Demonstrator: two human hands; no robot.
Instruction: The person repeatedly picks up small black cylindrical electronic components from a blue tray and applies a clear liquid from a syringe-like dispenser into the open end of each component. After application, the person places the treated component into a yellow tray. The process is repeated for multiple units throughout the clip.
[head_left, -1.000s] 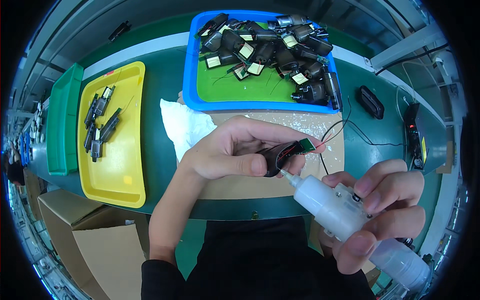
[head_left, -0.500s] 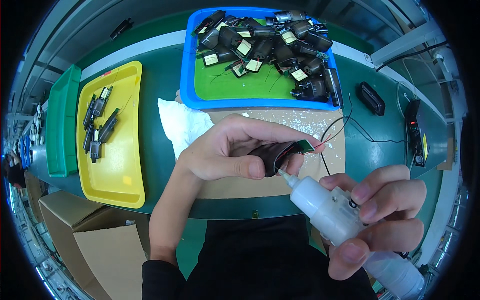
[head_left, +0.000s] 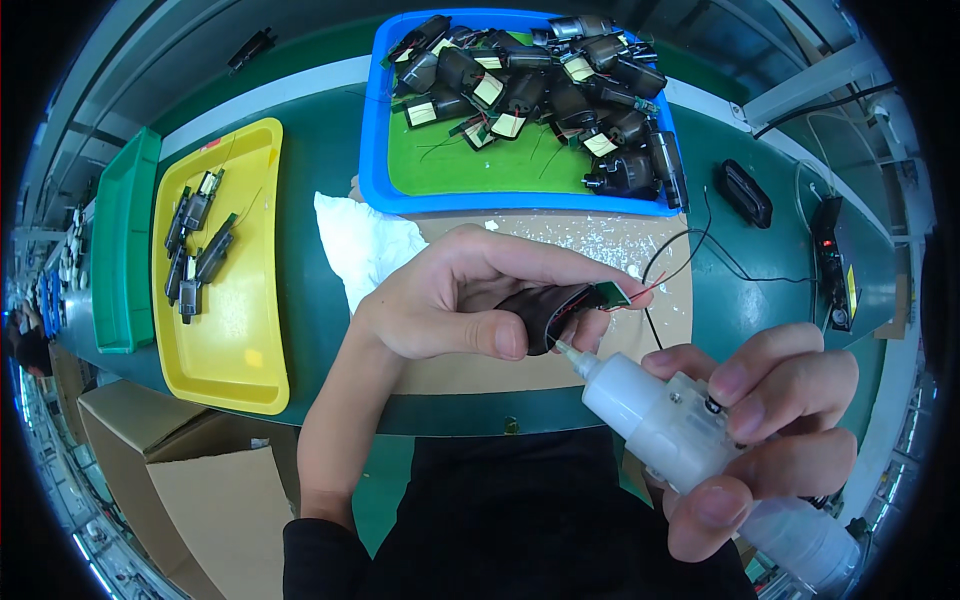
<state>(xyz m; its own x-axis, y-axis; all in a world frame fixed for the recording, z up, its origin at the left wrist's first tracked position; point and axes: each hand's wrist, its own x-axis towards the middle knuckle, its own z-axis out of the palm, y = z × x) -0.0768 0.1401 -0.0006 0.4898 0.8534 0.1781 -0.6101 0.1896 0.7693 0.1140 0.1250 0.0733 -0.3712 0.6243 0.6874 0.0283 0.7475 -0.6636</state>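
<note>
Two hands, both occupied. Left hand (head_left: pixel 440 305) grips a black part (head_left: pixel 535 312) between thumb and fingers, held up over the brown cardboard sheet (head_left: pixel 480 377). Part's long axis slants slightly, low at left, higher at right; the end with the green board (head_left: pixel 612 292) and thin red wires (head_left: pixel 648 291) points right, by the index fingertip. Right hand (head_left: pixel 800 462) is curled round a translucent white dispenser (head_left: pixel 650 415), long axis running from lower right up to its nozzle (head_left: pixel 573 356) at upper left. Key relation: nozzle tip sits at the part's lower right edge, under the board end; touching or just off, cannot tell. Part lies up and left of the right hand; left hand is nearer, being on it.

Containers: blue tray (head_left: pixel 520 203) beyond the hands, green-lined, heap of black parts with pale labels, mostly toward the back and right. Yellow tray (head_left: pixel 225 375) at left, small cluster of dark parts with fine wires. Green tray (head_left: pixel 125 300) just left of that. Open cardboard box (head_left: pixel 220 500) lower left, below table level. White cloth (head_left: pixel 365 245) beside the blue tray's near left corner.
</note>
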